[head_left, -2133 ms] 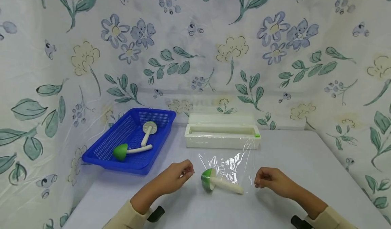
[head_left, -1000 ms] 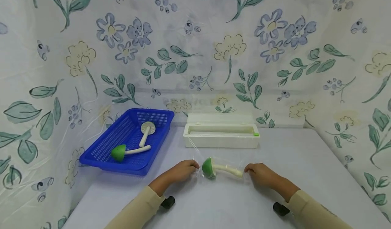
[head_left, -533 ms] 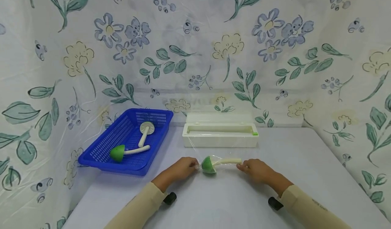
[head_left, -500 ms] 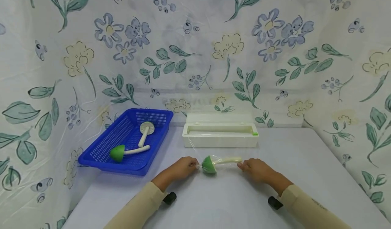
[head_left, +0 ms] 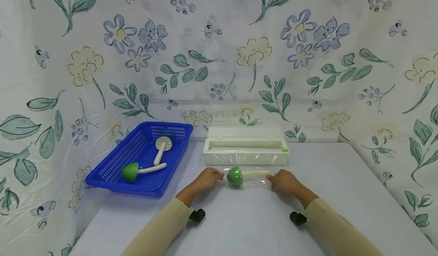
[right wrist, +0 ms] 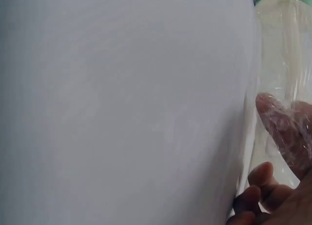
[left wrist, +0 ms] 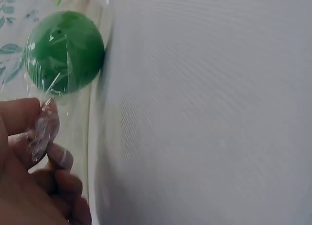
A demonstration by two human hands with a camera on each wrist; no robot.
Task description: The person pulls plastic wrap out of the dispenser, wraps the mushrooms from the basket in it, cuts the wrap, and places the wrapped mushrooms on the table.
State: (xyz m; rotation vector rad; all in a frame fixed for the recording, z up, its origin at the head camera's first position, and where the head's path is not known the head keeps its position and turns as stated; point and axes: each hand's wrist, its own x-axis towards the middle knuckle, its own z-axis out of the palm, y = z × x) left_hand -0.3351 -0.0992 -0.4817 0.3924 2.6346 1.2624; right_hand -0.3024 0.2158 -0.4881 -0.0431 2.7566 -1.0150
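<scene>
A toy mushroom with a green cap (head_left: pixel 235 176) and a pale stem (head_left: pixel 254 173) lies wrapped in clear cling film (head_left: pixel 253 181), cap to the left. My left hand (head_left: pixel 207 179) pinches the bunched film just beyond the cap; the left wrist view shows the crumpled film (left wrist: pixel 46 130) between thumb and fingers. At the stem end, my right hand (head_left: pixel 285 181) pinches the film, and crinkled film (right wrist: pixel 287 120) covers its fingertips in the right wrist view. Right behind stands a white cling film dispenser (head_left: pixel 245 158), its lid raised, with wrinkled film over its front.
A blue basket (head_left: pixel 135 189) at the left holds two more toy mushrooms, one with its green cap (head_left: pixel 130 172) showing, the other turned underside out (head_left: pixel 163 144). The white table (head_left: pixel 246 225) ends at a flower-patterned curtain (head_left: pixel 219 58).
Both hands closed in on the film's sides and gathered it around the mushroom. The mushroom rolled away from me toward the dispenser, its stem turning level, and the hands moved forward with it.
</scene>
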